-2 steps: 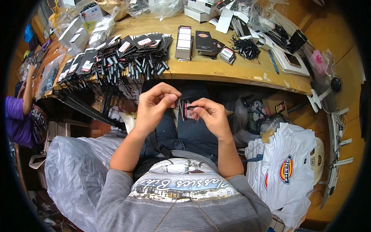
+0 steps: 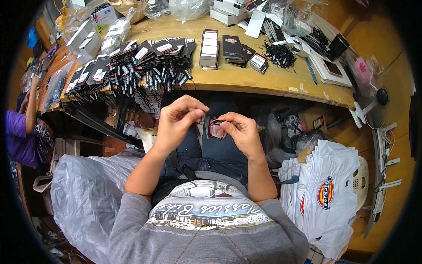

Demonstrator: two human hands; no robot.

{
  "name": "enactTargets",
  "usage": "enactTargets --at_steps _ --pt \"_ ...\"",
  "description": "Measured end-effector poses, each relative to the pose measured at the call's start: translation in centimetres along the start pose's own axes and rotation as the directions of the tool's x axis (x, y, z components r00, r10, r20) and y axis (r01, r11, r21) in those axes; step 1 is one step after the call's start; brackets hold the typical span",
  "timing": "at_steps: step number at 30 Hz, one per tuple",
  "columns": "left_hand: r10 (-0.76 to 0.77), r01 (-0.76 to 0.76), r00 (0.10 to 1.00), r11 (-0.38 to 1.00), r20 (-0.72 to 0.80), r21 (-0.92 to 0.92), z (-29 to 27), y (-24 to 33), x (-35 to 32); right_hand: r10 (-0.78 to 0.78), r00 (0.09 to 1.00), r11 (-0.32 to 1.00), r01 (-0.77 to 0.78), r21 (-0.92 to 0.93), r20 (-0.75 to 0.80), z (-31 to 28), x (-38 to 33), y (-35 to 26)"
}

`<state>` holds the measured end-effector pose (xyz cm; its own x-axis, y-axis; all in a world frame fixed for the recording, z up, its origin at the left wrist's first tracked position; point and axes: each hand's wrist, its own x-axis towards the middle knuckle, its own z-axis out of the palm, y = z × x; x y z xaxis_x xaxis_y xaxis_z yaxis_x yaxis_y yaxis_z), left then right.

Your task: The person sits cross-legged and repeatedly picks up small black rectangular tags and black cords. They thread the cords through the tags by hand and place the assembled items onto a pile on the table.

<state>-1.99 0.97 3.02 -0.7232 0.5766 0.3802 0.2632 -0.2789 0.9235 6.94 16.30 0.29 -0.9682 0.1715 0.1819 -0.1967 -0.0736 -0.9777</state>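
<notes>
My left hand (image 2: 178,119) and my right hand (image 2: 239,132) meet over my lap, below the edge of the wooden table (image 2: 246,78). Between their fingertips they pinch a small stack of dark hang tags (image 2: 214,127) with a reddish patch, and a thin black string runs across it. Both hands have fingers closed on the tags. On the table above, a fanned row of black hang tags (image 2: 132,61) with strings hangs over the edge.
Stacks of black tags (image 2: 231,47) and a tangle of black strings (image 2: 280,55) lie on the table. A pile of folded white shirts (image 2: 327,193) sits at my right, a grey plastic bag (image 2: 85,198) at my left. A person in purple (image 2: 20,136) is at far left.
</notes>
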Motion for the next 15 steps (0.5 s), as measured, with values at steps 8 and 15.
enactTargets --at_steps 8,15 --pt "-0.102 0.100 0.994 0.994 0.027 0.054 1.1 0.2 -0.4 -0.094 0.995 0.996 0.094 0.000 -0.015 0.3 -0.2 -0.3" --pt "-0.091 0.081 0.994 0.983 0.058 0.167 0.7 0.6 -0.2 -0.202 0.979 0.958 0.203 -0.204 0.024 -0.2 -0.1 0.0"
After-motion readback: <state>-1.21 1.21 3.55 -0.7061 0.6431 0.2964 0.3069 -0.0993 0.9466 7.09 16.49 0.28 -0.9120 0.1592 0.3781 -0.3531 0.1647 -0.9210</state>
